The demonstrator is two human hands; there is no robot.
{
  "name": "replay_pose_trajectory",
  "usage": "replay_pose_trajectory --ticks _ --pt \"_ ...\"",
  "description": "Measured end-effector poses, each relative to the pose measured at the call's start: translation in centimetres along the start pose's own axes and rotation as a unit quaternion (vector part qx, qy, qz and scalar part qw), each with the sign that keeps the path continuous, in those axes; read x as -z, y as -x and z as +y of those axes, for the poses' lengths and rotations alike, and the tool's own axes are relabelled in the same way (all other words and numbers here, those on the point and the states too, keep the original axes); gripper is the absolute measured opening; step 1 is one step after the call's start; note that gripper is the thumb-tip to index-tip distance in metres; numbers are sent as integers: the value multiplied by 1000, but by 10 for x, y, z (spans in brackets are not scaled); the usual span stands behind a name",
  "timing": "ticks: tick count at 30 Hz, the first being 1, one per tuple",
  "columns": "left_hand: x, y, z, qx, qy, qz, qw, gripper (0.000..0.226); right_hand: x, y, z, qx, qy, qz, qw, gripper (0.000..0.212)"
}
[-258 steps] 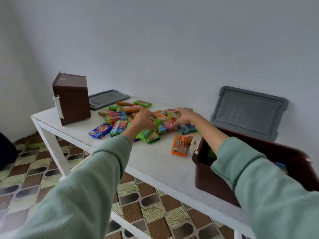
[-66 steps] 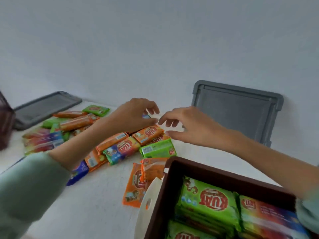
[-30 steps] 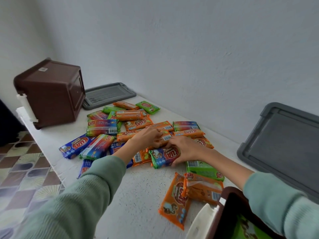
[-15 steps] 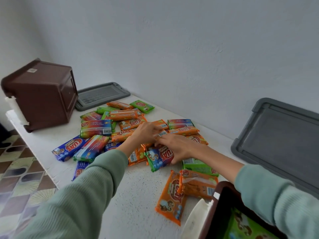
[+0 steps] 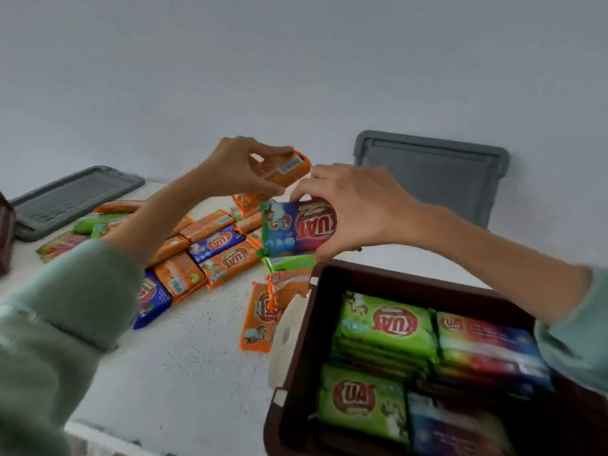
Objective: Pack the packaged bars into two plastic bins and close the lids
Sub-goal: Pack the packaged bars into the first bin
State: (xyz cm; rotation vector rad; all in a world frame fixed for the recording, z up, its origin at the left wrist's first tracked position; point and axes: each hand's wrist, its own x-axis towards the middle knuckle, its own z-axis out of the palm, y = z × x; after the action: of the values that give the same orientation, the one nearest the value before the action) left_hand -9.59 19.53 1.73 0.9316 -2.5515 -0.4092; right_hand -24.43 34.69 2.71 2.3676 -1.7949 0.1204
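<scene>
My left hand (image 5: 230, 171) holds an orange packaged bar (image 5: 284, 167) raised above the pile. Close beside it, my right hand (image 5: 355, 205) grips a multicoloured packaged bar (image 5: 296, 228) just beyond the far left corner of the brown plastic bin (image 5: 296, 373). That bin sits at the lower right and holds stacked green and multicoloured bars (image 5: 388, 324). A pile of orange, blue and green bars (image 5: 214, 248) lies on the white table (image 5: 184, 363). Two orange bars (image 5: 263, 311) rest against the bin's white latch (image 5: 286, 340).
One grey lid (image 5: 431, 172) leans against the wall behind the bin. Another grey lid (image 5: 72, 195) lies flat at the table's far left. A sliver of the second brown bin (image 5: 5, 238) shows at the left edge. The table's near edge (image 5: 131, 436) runs along the bottom.
Both hands have lifted from the pile, each with a bar, and moved toward the near bin. The view has swung right, so the second bin is nearly out of frame.
</scene>
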Motion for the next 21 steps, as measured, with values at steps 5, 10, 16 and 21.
replay_pose_trajectory --ticks 5,10,16,21 --pt "-24 23 73 -98 54 -97 989 70 16 94 0 -84 24 -59 994 74" --pt "-55 49 121 -183 89 -159 966 65 8 164 3 -139 17 -121 983 73" --pt "-78 91 129 -233 99 -296 921 69 -17 220 -4 -149 -10 -202 968 74" --pt "-122 118 132 -284 -75 -357 887 72 -44 227 -12 -146 -5 -202 969 67"
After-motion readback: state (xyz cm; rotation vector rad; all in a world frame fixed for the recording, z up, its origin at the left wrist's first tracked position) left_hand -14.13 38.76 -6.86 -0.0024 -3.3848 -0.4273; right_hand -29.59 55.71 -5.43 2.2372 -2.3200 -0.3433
